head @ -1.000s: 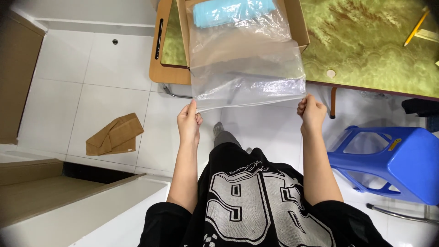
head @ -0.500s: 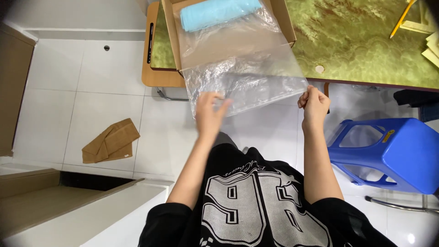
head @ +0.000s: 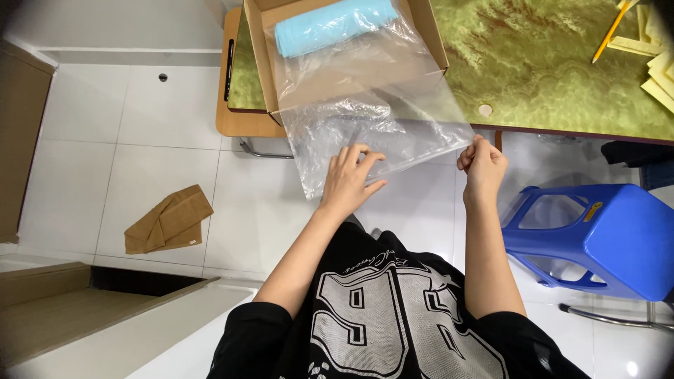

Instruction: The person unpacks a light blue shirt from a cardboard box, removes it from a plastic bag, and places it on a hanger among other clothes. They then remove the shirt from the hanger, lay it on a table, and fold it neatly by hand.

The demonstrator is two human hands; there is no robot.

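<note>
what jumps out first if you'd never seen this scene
A clear plastic bag stretched between the left hand and right hand, trailing from an open cardboard box on the green table. Inside the box lies a light blue roll; a blue stool stands at right.

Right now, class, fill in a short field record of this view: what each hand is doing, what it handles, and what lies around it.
left hand: left hand lies open, fingers spread flat on the clear plastic bag
right hand: right hand pinches the bag's right corner
bag: hangs out of the cardboard box over the table edge
in box: light blue roll in clear wrap
table: green marbled top
floor: blue plastic stool, folded brown cardboard piece
</note>
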